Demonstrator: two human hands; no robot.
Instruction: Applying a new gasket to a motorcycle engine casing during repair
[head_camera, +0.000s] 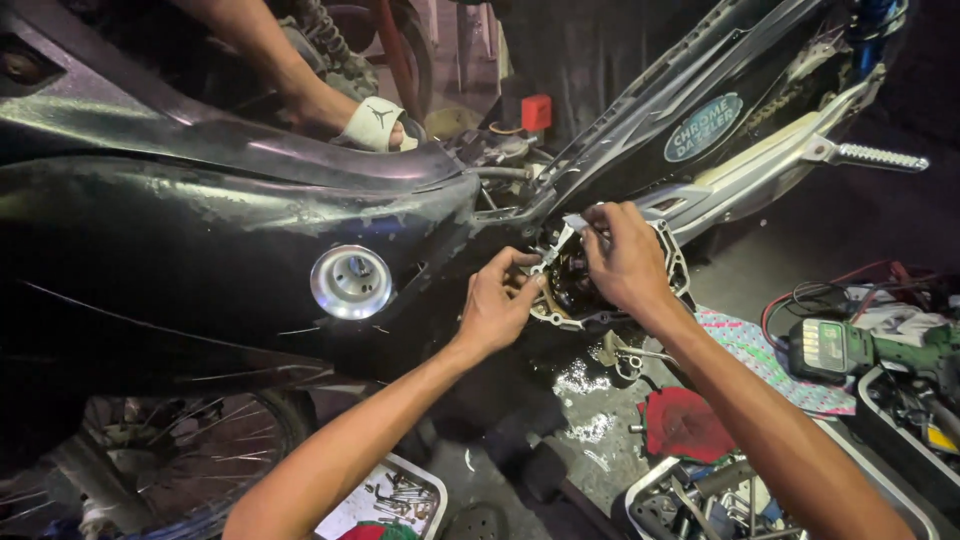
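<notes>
A black, scuffed motorcycle body (200, 240) fills the left of the view, its round open engine housing of grey metal (600, 285) below the frame. The right hand (625, 262) lies over that housing, pinching a small silvery metal tool (556, 243). The left hand (497, 305) touches the housing's left rim, fingers curled at the tool's lower end.

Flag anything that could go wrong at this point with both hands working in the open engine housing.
1. The small metal piece pinched between left hand and right hand might slip into the open engine housing.
2. The wet patch on the floor below may make dropped parts hard to find.
3. The dim light could hide small parts.
</notes>
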